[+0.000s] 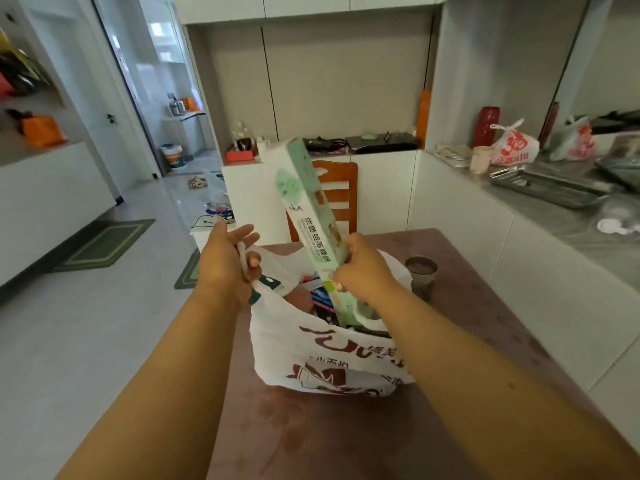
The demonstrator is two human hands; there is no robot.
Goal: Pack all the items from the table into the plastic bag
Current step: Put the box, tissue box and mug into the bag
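A white plastic bag (311, 355) with brown print stands on the brown table (346, 438), its mouth open. My left hand (225, 261) grips the bag's left handle and holds it up. My right hand (363, 268) is closed around the lower part of a long pale green box (304, 202). The box stands nearly upright, leaning to the left, with its bottom end inside the bag's mouth. Several items, one dark with coloured print, lie inside the bag, partly hidden.
A small dark cup (420, 271) stands on the table just right of the bag. A wooden chair (337, 199) is behind the table. A grey counter (554, 202) with trays and a red-printed bag (514, 145) runs along the right.
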